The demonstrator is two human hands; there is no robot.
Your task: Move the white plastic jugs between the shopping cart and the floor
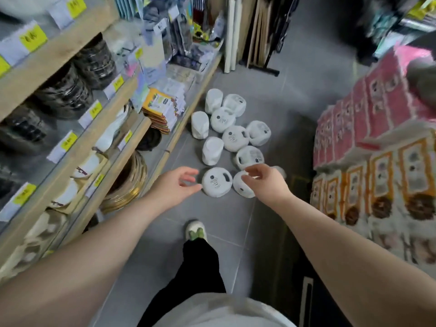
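Several white plastic jugs stand and lie in a cluster on the grey tiled floor (266, 97) beside the shelving. The nearest two are a jug (216, 182) with a dark handle slot, seen from above, and a jug (243, 188) to its right. My left hand (175, 185) hovers just left of the first jug, fingers spread, holding nothing. Over the second jug is my right hand (266, 181), fingers curled and apart, touching or almost touching its top. More jugs (234, 138) lie farther back. No shopping cart is visible.
Wooden shelves (101, 128) with plates, packets and price tags line the left. Stacked pink and orange product packs (377, 147) fill the right side. My foot in a white shoe (195, 230) stands on the tiles below the jugs. Boards lean at the aisle's far end.
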